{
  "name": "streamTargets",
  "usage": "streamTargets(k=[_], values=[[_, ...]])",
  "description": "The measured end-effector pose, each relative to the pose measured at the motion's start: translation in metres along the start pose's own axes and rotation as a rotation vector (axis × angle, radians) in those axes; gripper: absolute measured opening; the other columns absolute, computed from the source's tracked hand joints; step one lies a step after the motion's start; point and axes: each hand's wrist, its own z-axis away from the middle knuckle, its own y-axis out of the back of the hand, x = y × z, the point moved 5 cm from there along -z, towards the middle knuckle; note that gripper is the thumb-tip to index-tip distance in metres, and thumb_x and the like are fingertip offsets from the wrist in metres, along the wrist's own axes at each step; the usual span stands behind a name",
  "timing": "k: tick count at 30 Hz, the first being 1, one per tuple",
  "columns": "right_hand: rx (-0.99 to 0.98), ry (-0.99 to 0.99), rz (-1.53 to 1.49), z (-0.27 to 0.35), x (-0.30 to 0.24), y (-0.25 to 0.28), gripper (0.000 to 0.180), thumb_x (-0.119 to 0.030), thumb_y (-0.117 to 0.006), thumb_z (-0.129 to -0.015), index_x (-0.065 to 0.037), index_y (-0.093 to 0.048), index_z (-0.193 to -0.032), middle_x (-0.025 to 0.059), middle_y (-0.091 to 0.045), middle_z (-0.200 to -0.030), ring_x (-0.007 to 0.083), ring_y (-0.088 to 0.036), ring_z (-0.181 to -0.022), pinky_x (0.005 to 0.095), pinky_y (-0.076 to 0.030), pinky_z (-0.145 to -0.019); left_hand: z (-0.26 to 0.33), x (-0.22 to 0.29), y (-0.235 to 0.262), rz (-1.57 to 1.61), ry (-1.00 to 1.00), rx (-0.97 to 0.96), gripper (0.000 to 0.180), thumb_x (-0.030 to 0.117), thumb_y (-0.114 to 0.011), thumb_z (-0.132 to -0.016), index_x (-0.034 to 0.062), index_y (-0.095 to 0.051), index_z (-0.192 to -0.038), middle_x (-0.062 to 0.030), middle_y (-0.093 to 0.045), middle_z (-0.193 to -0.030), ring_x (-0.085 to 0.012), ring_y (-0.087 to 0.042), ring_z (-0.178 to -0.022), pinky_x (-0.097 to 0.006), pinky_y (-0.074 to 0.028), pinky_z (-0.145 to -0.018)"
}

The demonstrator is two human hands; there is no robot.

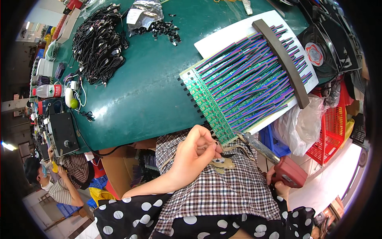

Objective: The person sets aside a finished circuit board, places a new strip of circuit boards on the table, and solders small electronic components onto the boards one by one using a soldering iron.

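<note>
A panel of green circuit boards [205,97] lies on a white sheet [207,44] at the table's right side. Rows of red, blue and dark wires [246,77] run from it beneath a long dark bar [284,61]. Small black connectors line the panel's left edge. My left hand [193,155] is closed in a pinch by the panel's near corner; whatever its fingertips hold is hidden. On the right, my right hand [281,188] grips the red handle of a soldering gun [292,172]. Its metal tip reaches the panel's near right corner; contact is hard to tell.
Black cables [97,46] are heaped at the far left, beside a plastic bag [145,16] and loose black connectors [165,31]. A black box with a knob [63,133] stands left, a fan [318,53] right. Red baskets [332,131] sit below; another person [65,171] works at lower left.
</note>
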Motion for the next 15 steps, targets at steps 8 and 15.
streamTargets(k=[8, 15], values=[[-0.077, -0.031, 0.103, 0.011, 0.017, 0.015, 0.083, -0.052, -0.085, -0.065, 0.007, -0.054, -0.114, 0.0096, -0.067, -0.079, 0.014, -0.063, -0.061, 0.0258, -0.049, -0.056, -0.009, -0.004, -0.004, 0.01, 0.038, 0.047, 0.017, -0.006, -0.05, -0.092, 0.0037, -0.038, -0.1, -0.0139, -0.065, -0.084, -0.0163, -0.066, -0.076, -0.027, -0.055, -0.069], [-0.051, 0.029, 0.218, 0.017, 0.025, 0.027, 0.091, -0.051, -0.084, -0.066, 0.006, -0.048, -0.127, 0.0133, -0.07, -0.092, 0.0217, -0.069, -0.082, 0.0331, -0.053, -0.074, -0.01, -0.006, -0.002, -0.013, 0.042, 0.053, 0.018, -0.006, -0.051, -0.091, 0.0039, -0.038, -0.1, -0.014, -0.065, -0.082, -0.0161, -0.066, -0.075, -0.026, -0.055, -0.068]])
